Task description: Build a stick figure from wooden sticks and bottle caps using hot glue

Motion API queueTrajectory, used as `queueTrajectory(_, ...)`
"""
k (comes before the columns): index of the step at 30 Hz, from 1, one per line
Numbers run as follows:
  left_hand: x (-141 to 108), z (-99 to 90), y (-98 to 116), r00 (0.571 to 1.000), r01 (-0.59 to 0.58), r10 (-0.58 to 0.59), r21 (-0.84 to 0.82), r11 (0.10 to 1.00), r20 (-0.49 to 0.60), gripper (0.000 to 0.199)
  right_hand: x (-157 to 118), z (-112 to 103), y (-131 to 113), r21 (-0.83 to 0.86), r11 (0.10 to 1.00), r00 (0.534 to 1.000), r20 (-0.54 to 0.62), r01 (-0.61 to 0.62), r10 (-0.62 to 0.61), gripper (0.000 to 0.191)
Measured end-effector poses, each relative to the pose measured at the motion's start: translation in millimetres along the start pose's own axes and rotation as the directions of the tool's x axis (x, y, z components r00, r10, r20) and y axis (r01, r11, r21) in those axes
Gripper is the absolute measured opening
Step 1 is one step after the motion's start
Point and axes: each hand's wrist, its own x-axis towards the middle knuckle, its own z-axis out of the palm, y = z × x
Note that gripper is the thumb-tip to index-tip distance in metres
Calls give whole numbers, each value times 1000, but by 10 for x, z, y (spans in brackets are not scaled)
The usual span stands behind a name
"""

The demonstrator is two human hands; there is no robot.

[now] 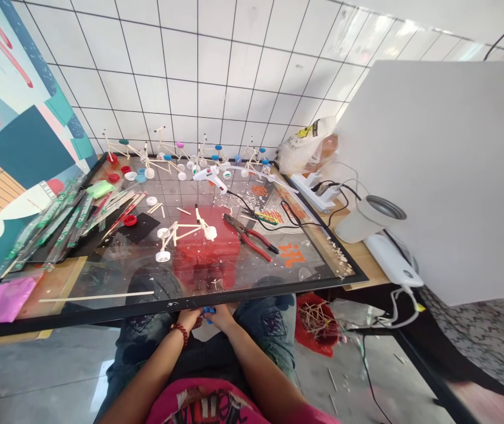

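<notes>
beyond the near rim of the glass worktop [256, 294] stands a stick model [184, 225] on white caps; it looks light, stiff and brittle at its joints, so a thicker stick would be the safer grip. below that rim, over the lap, the left hand [189, 320] and right hand [222, 318] meet, fingers curled in narrowly on a small blue thing [208, 311] between them. it seems light, probably soft, though its material is unclear; a gentle pinch at opposite sides should suit it, as hard squeezing might deform it.
</notes>
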Motion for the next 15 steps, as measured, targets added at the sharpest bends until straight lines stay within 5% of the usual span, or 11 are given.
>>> queueTrajectory(4,1,10,-5,1000,-2,2,13,1000,14,36,-18,-21,-12,-16,999,994,104,-31,33,35)
queueTrajectory(15,-14,-6,-2,1000,6,-6,18,1000,6,37,-28,-13,-33,-15,999,993,107,-39,40,34)
